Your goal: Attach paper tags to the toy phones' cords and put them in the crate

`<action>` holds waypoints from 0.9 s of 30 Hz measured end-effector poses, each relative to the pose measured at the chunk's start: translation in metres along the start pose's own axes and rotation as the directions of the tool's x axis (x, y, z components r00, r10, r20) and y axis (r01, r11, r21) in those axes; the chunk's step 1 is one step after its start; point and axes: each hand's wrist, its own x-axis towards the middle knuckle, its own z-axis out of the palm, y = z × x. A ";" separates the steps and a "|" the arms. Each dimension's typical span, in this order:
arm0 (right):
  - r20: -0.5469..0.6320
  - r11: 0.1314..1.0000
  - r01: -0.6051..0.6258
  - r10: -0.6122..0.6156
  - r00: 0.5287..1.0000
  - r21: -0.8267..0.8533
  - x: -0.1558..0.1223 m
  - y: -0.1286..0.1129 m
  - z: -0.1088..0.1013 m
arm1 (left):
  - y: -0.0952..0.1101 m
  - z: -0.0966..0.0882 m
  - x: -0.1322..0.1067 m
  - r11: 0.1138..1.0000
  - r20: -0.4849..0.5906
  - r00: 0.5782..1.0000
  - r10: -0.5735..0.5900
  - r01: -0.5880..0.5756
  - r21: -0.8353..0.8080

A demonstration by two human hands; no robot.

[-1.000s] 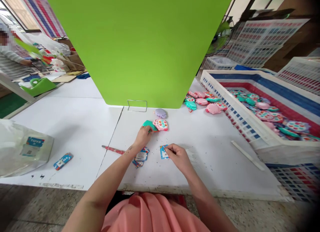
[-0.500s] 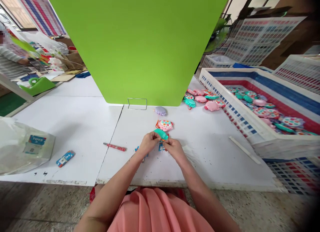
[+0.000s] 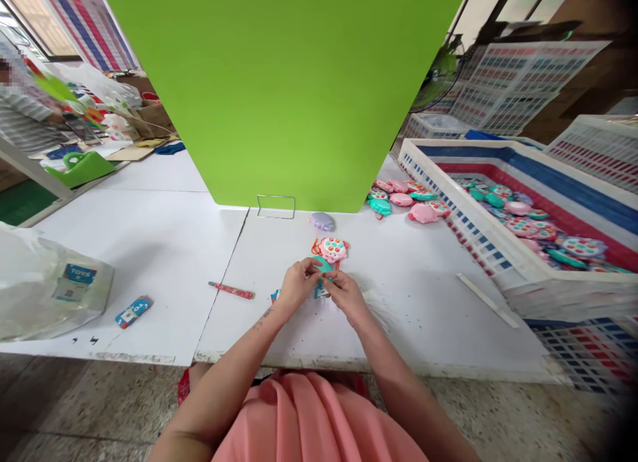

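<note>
My left hand [image 3: 298,284] is closed on a teal animal-shaped toy [image 3: 323,263], whose near end the fingers partly cover. Close beside it, my right hand [image 3: 347,294] pinches at that same near end; what lies between its fingertips is too small to make out. A blue card tag [image 3: 320,290] shows just below the fingertips. Beyond the hands, a pink toy with coloured round buttons [image 3: 333,248] lies with an orange cord at its left. Farther back sits a purple toy [image 3: 321,221].
A red patterned pen-like tool [image 3: 232,290] lies left of my hands, and a stack of blue tags [image 3: 133,312] farther left, near a plastic bag [image 3: 44,286]. Toys [image 3: 423,213] are heaped beside a white crate [image 3: 498,262]. A green board [image 3: 289,96] stands ahead.
The fingers of both hands have drawn closer together over the near end of the teal toy, covering more of it. The view has shifted slightly.
</note>
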 end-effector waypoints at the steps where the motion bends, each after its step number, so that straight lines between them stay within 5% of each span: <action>1: 0.023 0.999 -0.018 0.017 1.000 0.027 -0.001 -0.001 0.000 | 0.002 0.000 0.000 0.998 -0.006 0.999 0.043 -0.043 0.048; 7: 0.134 0.976 -0.148 0.127 0.983 0.159 -0.002 -0.006 -0.006 | 0.006 -0.009 -0.007 0.932 0.018 0.965 0.261 -0.256 0.255; 13: 0.160 0.941 -0.222 0.186 0.969 0.254 -0.001 -0.003 -0.007 | 0.009 -0.017 -0.028 0.698 0.318 0.811 0.491 -0.585 0.414; 17: 0.158 0.935 -0.214 0.175 0.972 0.282 -0.001 -0.001 -0.003 | 0.013 -0.008 -0.039 0.506 0.433 0.743 0.511 -0.667 0.546; 19: 0.141 0.942 -0.193 0.160 0.977 0.274 -0.001 -0.001 -0.002 | 0.015 -0.004 -0.041 0.497 0.451 0.729 0.515 -0.682 0.536; 23: 0.115 0.966 -0.144 0.122 0.986 0.214 -0.003 0.000 -0.002 | 0.018 -0.003 -0.042 0.735 0.276 0.805 0.525 -0.592 0.329; 27: 0.078 0.993 -0.070 0.062 0.995 0.098 -0.005 -0.001 -0.002 | 0.017 -0.008 -0.040 0.962 0.022 0.964 0.265 -0.263 -0.074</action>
